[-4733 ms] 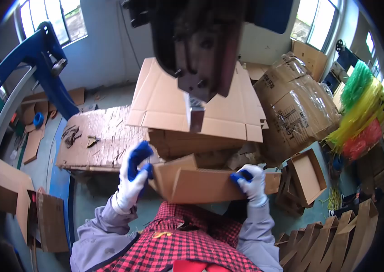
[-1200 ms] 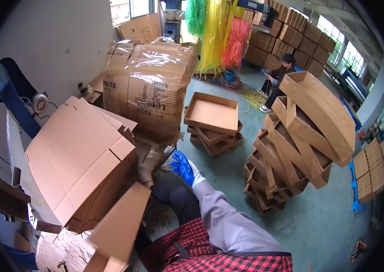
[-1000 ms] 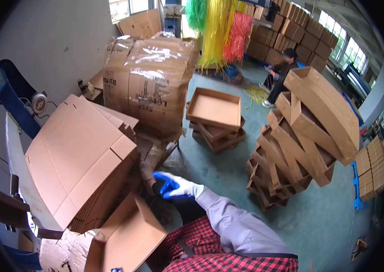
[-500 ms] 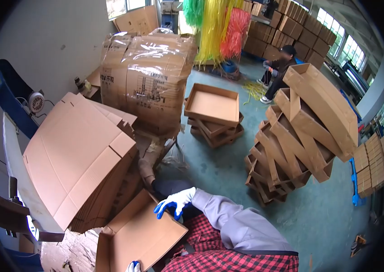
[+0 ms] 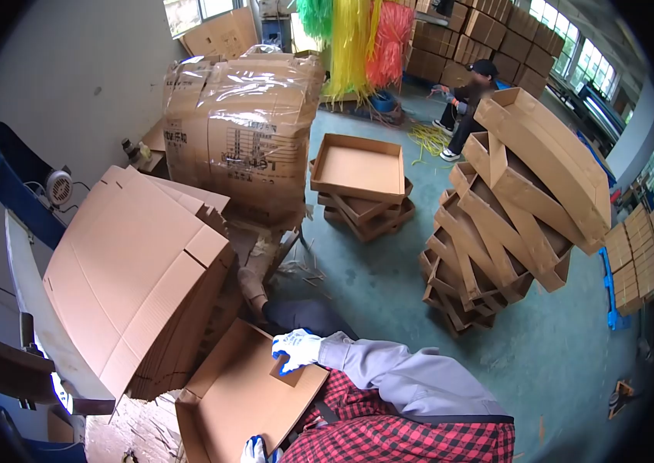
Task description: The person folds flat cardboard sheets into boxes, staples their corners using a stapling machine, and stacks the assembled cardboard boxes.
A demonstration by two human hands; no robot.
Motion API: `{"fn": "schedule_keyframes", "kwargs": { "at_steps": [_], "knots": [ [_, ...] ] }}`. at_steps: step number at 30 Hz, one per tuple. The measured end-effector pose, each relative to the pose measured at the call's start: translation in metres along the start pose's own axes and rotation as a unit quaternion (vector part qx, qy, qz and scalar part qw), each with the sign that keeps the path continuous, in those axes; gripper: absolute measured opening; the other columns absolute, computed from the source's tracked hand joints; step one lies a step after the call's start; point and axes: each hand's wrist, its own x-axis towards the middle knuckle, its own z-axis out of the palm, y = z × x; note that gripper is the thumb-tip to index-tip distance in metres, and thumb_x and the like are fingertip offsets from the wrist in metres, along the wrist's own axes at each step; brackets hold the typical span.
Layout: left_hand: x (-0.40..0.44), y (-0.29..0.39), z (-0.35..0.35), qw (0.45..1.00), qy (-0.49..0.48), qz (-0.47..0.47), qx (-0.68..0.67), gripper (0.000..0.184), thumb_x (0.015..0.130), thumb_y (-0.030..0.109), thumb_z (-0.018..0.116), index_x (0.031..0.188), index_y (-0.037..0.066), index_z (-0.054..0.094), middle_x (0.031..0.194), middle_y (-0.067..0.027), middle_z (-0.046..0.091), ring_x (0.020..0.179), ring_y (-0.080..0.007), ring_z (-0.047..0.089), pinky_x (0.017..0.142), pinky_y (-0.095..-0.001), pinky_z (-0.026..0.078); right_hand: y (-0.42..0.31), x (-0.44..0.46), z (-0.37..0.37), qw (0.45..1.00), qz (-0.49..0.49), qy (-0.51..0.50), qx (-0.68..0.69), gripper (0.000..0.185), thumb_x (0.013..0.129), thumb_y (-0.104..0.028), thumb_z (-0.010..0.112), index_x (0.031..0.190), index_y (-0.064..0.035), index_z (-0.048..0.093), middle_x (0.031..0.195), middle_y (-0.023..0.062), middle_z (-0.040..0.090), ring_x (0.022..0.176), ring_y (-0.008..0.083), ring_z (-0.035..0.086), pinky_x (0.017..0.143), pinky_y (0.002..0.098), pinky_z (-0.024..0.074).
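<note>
A shallow cardboard box [image 5: 246, 393] with raised walls lies tilted in front of my body at the bottom of the head view. My right hand [image 5: 296, 349], in a white and blue glove, is closed at the box's right end, its fingers bent over a small cardboard flap [image 5: 287, 373]. At the bottom edge, my gloved left hand [image 5: 254, 450] grips the near side of the box; part of that hand is cut off. Left of the box stands a stack of flat, creased cardboard sheets [image 5: 134, 270].
Crisscrossed cardboard trays [image 5: 489, 231] form a tall leaning stack on the right. A lower tray stack [image 5: 359, 174] stands mid-floor, beside a film-wrapped cardboard bundle [image 5: 242, 139]. Blue machinery [image 5: 26, 193] is at left. Another person [image 5: 466, 108] sits at the back near strapping strips.
My right hand has gone from open above the box's edge to closed on the small flap. The camera view has shifted slightly. The seated person's arms have moved.
</note>
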Motion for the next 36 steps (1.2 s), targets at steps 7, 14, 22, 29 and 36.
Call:
{"fn": "schedule_keyframes", "kwargs": {
  "at_steps": [7,14,22,29,36],
  "knots": [
    [0.048,0.008,-0.047,0.699,-0.028,0.412,0.584,0.056,0.079,0.029,0.074,0.122,-0.004,0.056,0.112,-0.025,0.062,0.087,-0.0403,0.063,0.077,-0.0417,0.054,0.001,-0.004,0.006,0.999,-0.024,0.026,0.014,0.046,0.07,-0.044,0.074,0.101,-0.0107,0.068,0.106,0.0109,0.061,0.092,0.0329,0.063,0.083,0.0439,0.0491],
    [0.046,-0.001,-0.052,0.895,-0.12,0.353,0.245,0.061,0.079,0.03,0.074,0.125,-0.005,0.054,0.111,-0.027,0.061,0.093,-0.0404,0.062,0.085,-0.0406,0.053,0.009,-0.006,-0.003,0.999,-0.014,0.025,-0.019,0.045,0.072,-0.043,0.073,0.103,-0.0103,0.067,0.108,0.0111,0.061,0.094,0.0329,0.062,0.085,0.0432,0.049],
    [0.085,0.046,-0.146,0.849,0.074,-0.211,0.478,0.073,0.087,0.047,0.062,0.133,-0.006,0.045,0.123,-0.0307,0.054,0.104,-0.0434,0.057,0.091,-0.0467,0.048,-0.002,-0.003,0.003,1.0,-0.01,0.0,-0.028,0.047,0.073,-0.045,0.072,0.106,-0.0115,0.065,0.109,0.0085,0.059,0.091,0.0328,0.062,0.082,0.0426,0.0495],
    [-0.004,-0.006,-0.16,0.795,0.08,-0.586,0.138,0.067,0.085,0.041,0.067,0.121,-0.014,0.053,0.118,-0.0358,0.053,0.101,-0.0386,0.058,0.087,-0.0407,0.052,-0.002,-0.003,0.0,1.0,-0.009,0.002,-0.025,0.046,0.074,-0.045,0.072,0.105,-0.0118,0.067,0.109,0.0085,0.061,0.094,0.0312,0.062,0.084,0.0416,0.0494],
    [-0.004,-0.019,-0.037,0.69,0.07,-0.699,0.171,0.099,0.078,0.047,0.074,0.144,-0.004,0.022,0.141,-0.0282,0.034,0.127,-0.0363,0.041,0.107,-0.0367,0.035,-0.002,-0.004,0.005,0.998,-0.023,-0.009,-0.051,0.043,0.073,-0.046,0.072,0.102,-0.014,0.07,0.102,0.0063,0.064,0.092,0.0285,0.063,0.083,0.0379,0.0499]
  ]
}}
